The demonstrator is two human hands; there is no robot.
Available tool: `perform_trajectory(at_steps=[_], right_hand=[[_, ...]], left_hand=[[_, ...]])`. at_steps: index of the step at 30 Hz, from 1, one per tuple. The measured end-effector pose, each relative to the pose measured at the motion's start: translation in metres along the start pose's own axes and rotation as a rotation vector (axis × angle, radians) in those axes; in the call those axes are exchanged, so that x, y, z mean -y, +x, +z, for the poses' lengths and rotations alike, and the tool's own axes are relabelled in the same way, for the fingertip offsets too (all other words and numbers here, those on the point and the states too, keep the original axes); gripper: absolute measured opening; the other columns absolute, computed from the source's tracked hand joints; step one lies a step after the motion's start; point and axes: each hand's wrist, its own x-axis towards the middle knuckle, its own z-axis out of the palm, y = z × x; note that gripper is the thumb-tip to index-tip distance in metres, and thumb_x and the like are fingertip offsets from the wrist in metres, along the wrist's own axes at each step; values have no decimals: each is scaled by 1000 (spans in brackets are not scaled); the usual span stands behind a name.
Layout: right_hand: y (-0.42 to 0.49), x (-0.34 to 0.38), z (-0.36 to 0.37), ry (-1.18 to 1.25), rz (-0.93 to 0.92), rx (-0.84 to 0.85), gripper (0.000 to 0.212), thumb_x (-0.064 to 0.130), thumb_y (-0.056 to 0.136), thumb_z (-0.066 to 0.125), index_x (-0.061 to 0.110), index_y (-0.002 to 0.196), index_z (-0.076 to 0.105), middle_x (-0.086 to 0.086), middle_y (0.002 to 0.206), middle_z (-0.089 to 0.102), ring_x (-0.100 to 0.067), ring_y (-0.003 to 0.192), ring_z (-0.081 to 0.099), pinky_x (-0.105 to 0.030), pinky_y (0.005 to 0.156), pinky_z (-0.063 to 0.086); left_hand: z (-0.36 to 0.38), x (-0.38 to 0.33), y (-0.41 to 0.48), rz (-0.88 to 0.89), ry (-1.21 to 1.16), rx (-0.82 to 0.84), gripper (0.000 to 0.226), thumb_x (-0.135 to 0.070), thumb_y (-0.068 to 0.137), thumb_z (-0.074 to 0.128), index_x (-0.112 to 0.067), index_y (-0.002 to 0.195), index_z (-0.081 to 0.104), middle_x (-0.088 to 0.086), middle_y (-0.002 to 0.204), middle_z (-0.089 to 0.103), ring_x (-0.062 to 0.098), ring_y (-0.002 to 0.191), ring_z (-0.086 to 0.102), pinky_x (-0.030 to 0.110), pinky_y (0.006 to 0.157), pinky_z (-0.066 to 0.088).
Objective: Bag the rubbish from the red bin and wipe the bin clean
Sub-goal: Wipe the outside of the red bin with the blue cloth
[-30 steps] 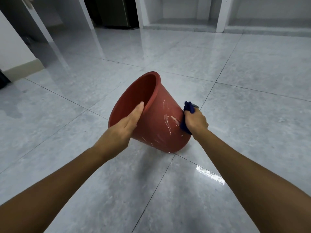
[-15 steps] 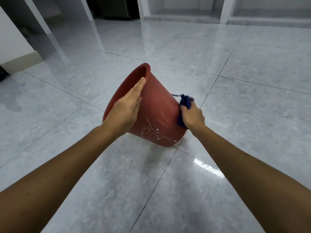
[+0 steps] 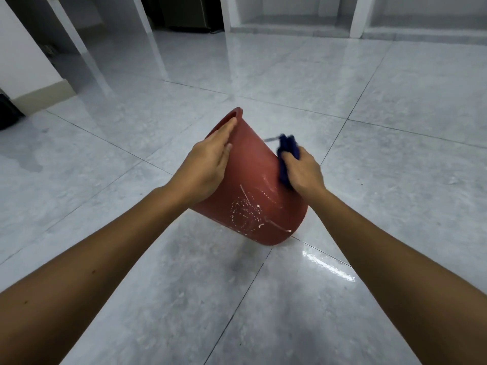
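The red bin (image 3: 253,191) is tilted on the floor, its rim up and away from me and its base edge resting on a tile. White streaks and spots mark its lower side. My left hand (image 3: 210,162) lies flat against the bin's left side near the rim and steadies it. My right hand (image 3: 303,169) is shut on a dark blue cloth (image 3: 287,154), which it presses against the bin's right side. The inside of the bin is hidden from here.
Glossy grey floor tiles (image 3: 131,259) spread all around. A white wall with a beige skirting (image 3: 39,93) stands at the left, with a dark object (image 3: 8,114) beside it. White pillars and alcoves (image 3: 355,17) line the back.
The bin has turned so its opening faces further away from me. My left hand slid from the rim's inside onto the outer side. My right hand moved the cloth up along the right side.
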Motion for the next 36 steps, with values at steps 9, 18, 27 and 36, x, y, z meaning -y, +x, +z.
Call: perform_trajectory(at_steps=[9, 18, 27, 36], right_hand=[[5, 50, -2, 64, -136, 47, 36, 35, 87, 51, 29, 121, 59, -1, 109, 67, -27, 104, 62, -41, 94, 47], [10, -22, -15, 11, 316, -34, 45, 37, 91, 41, 16, 129, 52, -16, 122, 63, -38, 113, 58, -46, 100, 47], [-5, 53, 6, 182, -254, 13, 43, 39, 90, 49, 31, 132, 53, -7, 116, 64, -27, 103, 62, -39, 88, 51], [2, -19, 3, -29, 239, -49, 42, 38, 91, 40, 27, 131, 51, -13, 121, 62, -38, 113, 57, -45, 97, 48]], left_hand=[[10, -22, 28, -36, -182, -213, 37, -15, 95, 50, -12, 132, 51, -7, 130, 57, 7, 117, 56, 14, 96, 43], [0, 44, -69, 171, 347, -60, 49, -3, 93, 51, -3, 141, 39, 20, 119, 62, 34, 99, 64, 45, 82, 55], [5, 24, -37, 240, 268, -174, 41, 4, 92, 47, 2, 133, 49, 15, 88, 62, 8, 74, 46, 19, 69, 45], [7, 12, -16, 241, 321, 47, 73, 9, 92, 39, -21, 151, 11, -16, 155, 4, 35, 109, 59, 46, 81, 56]])
